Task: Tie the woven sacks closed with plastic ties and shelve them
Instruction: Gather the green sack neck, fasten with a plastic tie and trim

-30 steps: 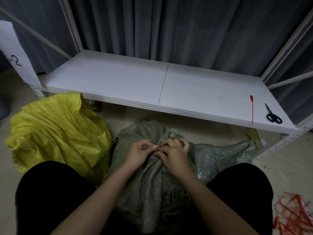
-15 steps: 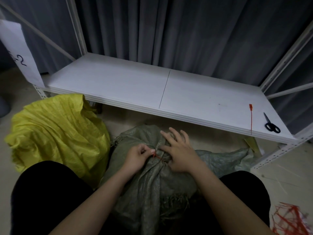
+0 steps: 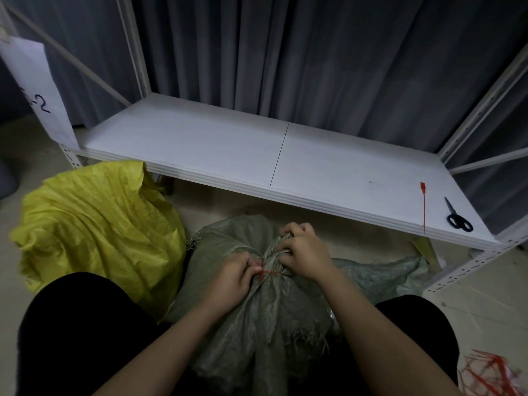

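L hand pinches red tie, R hand grips sack neck

Both hands meet low in front of the person, forearms reaching in from either side.

The left hand is curled, thumb and fingertips pinching a thin red tie. The right hand sits just beside and slightly farther forward, fingers bent, gripping the gathered neck of the grey-green sack. Both forearms are bare.

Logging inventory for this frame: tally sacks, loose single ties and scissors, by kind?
Sacks: 2, yellow sack, green sack
Single red ties: 2, shelf tie, neck tie
Scissors: 1
Total: 5, red bundle uncounted
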The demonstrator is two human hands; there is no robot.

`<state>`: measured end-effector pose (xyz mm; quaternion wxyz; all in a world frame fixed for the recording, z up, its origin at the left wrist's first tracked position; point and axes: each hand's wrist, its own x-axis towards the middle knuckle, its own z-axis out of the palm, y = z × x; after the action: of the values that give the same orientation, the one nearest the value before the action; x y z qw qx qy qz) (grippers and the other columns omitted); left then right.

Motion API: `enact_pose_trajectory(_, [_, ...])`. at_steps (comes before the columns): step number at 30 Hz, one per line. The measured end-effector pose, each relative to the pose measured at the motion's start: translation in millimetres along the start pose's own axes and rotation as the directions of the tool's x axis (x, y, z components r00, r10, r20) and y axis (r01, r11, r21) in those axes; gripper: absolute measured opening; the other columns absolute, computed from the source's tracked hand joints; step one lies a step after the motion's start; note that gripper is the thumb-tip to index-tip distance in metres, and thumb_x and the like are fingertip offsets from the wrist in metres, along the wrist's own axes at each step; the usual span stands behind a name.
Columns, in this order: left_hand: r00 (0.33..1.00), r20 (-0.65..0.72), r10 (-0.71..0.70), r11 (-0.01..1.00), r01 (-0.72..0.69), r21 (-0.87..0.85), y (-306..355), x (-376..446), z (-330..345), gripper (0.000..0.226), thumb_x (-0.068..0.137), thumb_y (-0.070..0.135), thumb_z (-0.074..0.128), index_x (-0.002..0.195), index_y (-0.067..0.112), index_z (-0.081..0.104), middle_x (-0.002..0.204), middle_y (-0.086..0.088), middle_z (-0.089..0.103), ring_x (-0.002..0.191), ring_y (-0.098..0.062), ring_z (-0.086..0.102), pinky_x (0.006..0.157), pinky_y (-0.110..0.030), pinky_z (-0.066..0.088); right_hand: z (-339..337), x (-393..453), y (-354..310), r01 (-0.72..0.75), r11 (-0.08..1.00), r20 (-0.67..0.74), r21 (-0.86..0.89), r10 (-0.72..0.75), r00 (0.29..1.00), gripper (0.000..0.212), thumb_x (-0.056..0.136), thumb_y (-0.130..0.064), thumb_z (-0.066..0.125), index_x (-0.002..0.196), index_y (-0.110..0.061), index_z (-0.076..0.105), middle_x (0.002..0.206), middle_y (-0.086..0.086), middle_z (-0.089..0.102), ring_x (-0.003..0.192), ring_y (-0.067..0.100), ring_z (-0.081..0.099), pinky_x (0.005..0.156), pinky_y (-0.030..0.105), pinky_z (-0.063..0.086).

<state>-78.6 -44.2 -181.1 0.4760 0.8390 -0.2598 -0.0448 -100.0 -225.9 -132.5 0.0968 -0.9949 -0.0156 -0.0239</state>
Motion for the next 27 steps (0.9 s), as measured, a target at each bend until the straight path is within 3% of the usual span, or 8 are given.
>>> enact_pose_trajectory(2, [1.000, -0.014, -0.008, 1.000, 0.008, 0.020, 3, 2, 2, 0.033, 0.090, 0.012, 0.059, 0.067, 0.032, 0.046, 0.069, 0.018, 0.051, 0.072, 0.004, 0.051, 0.067, -0.009, 0.035, 0, 0, -5, 0.018, 1.000, -0.037, -0.023, -0.019, 0.999, 0.024, 0.079, -0.024, 0.059, 0.100, -0.029, 0.070, 0.128, -0.004, 0.049, 0.121, 0.025, 0.037, 0.092, 0.033, 0.037])
enact_pose_trajectory(4, [0.999, -0.028, -0.029, 0.998, 0.031, 0.057, 6, 6, 4, 0.025, 0.090, 0.017, 0.058, 0.069, 0.026, 0.049, 0.070, 0.013, 0.052, 0.070, -0.002, 0.050, 0.065, -0.016, 0.035, 3, -3, -7, 0.040, 0.993, -0.121, -0.107, -0.053, 0.991, 0.039, 0.068, -0.016, 0.059, 0.104, -0.027, 0.067, 0.131, 0.005, 0.051, 0.124, 0.030, 0.036, 0.099, 0.039, 0.025])
enact_pose_trajectory(6, [0.998, -0.035, -0.055, 0.994, 0.058, 0.094, 7, 8, 6, 0.019, 0.090, 0.021, 0.058, 0.073, 0.022, 0.051, 0.072, 0.007, 0.055, 0.071, -0.010, 0.052, 0.065, -0.023, 0.037, 4, -12, -10, 0.042, 0.996, -0.216, -0.081, -0.058, 0.975, 0.052, 0.059, -0.016, 0.057, 0.110, -0.026, 0.062, 0.131, 0.008, 0.049, 0.122, 0.028, 0.033, 0.097, 0.039, 0.020])
enact_pose_trajectory(7, [0.997, -0.040, -0.059, 0.993, 0.063, 0.101, 7, 9, 7, 0.018, 0.090, 0.022, 0.059, 0.074, 0.021, 0.051, 0.074, 0.005, 0.056, 0.072, -0.012, 0.053, 0.065, -0.025, 0.039, 4, -19, -13, 0.043, 0.998, -0.247, -0.044, -0.052, 0.968, 0.049, 0.061, -0.019, 0.054, 0.109, -0.026, 0.061, 0.126, 0.005, 0.051, 0.117, 0.025, 0.034, 0.094, 0.036, 0.023])
enact_pose_trajectory(11, [0.996, -0.053, -0.076, 0.992, 0.081, 0.095, 8, 10, 13, 0.017, 0.089, 0.023, 0.060, 0.075, 0.021, 0.052, 0.075, 0.003, 0.059, 0.073, -0.018, 0.057, 0.067, -0.036, 0.046, 10, -41, -31, -0.072, 0.943, -0.152, 0.326, 0.127, 0.980, 0.019, 0.081, -0.032, 0.051, 0.094, -0.022, 0.058, 0.095, -0.003, 0.056, 0.093, 0.015, 0.049, 0.077, 0.029, 0.042])
enact_pose_trajectory(17, [0.990, -0.080, -0.114, 0.993, 0.117, 0.025, 7, 11, 13, 0.025, 0.087, 0.018, 0.062, 0.068, 0.027, 0.048, 0.072, 0.003, 0.060, 0.072, -0.018, 0.060, 0.067, -0.037, 0.048, 25, -47, -45, -0.117, 0.912, -0.114, 0.393, 0.175, 0.978, 0.037, 0.083, -0.034, 0.059, 0.117, -0.020, 0.061, 0.114, -0.001, 0.063, 0.109, 0.015, 0.053, 0.081, 0.017, 0.034])
enact_pose_trajectory(22, [0.997, -0.028, -0.071, 0.996, 0.072, 0.043, 6, 12, 9, 0.019, 0.088, 0.017, 0.061, 0.071, 0.020, 0.053, 0.072, 0.002, 0.060, 0.072, -0.017, 0.058, 0.068, -0.038, 0.048, 42, -43, -49, -0.150, 0.949, -0.251, 0.278, 0.223, 0.942, 0.016, 0.081, -0.025, 0.066, 0.094, -0.015, 0.067, 0.090, 0.002, 0.068, 0.090, 0.018, 0.059, 0.085, 0.029, 0.043])
enact_pose_trajectory(27, [1.000, 0.005, 0.005, 0.990, -0.006, 0.138, 8, 12, 7, 0.018, 0.090, 0.019, 0.056, 0.075, 0.020, 0.049, 0.074, 0.002, 0.055, 0.072, -0.016, 0.054, 0.069, -0.040, 0.047, 55, -46, -44, -0.127, 0.946, -0.373, 0.298, 0.238, 0.897, 0.016, 0.075, -0.030, 0.057, 0.076, -0.015, 0.062, 0.076, -0.001, 0.059, 0.079, 0.015, 0.052, 0.066, 0.022, 0.034])
